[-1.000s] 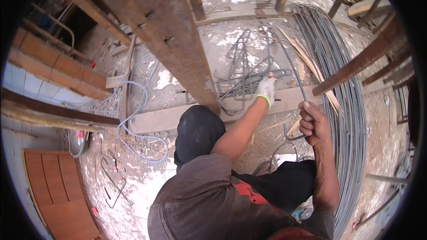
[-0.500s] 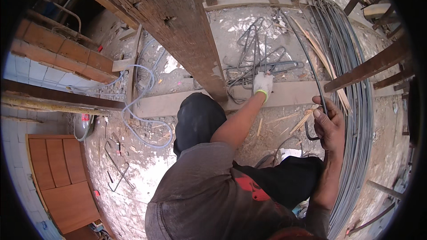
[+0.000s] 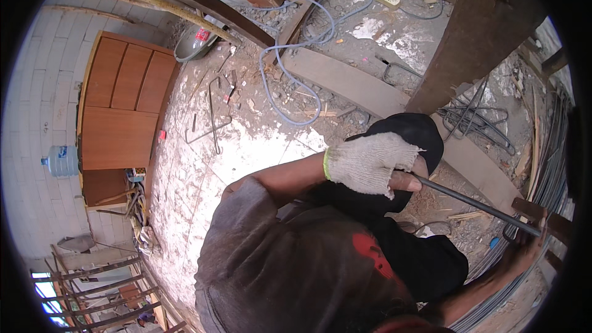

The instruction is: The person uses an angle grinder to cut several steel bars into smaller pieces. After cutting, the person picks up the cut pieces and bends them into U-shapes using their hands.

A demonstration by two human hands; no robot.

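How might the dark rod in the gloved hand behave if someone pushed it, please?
The rod would probably stay stiff, running straight out from the gloved left hand. Its rounded side suggests it could roll, and its metallic look hints at weight.

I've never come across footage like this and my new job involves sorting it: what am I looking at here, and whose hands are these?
There is no machine, just a person working. The camera sits on their head and looks down; its fisheye lens bends straight edges near the rim.

Their left hand, wearing a pale knit glove, is closed around one end of a dark metal rod. Their right hand is by the other end, but its grip is hard to make out.

On the rough floor lie a light blue hose, a flat plank and a tangle of bent metal rods.
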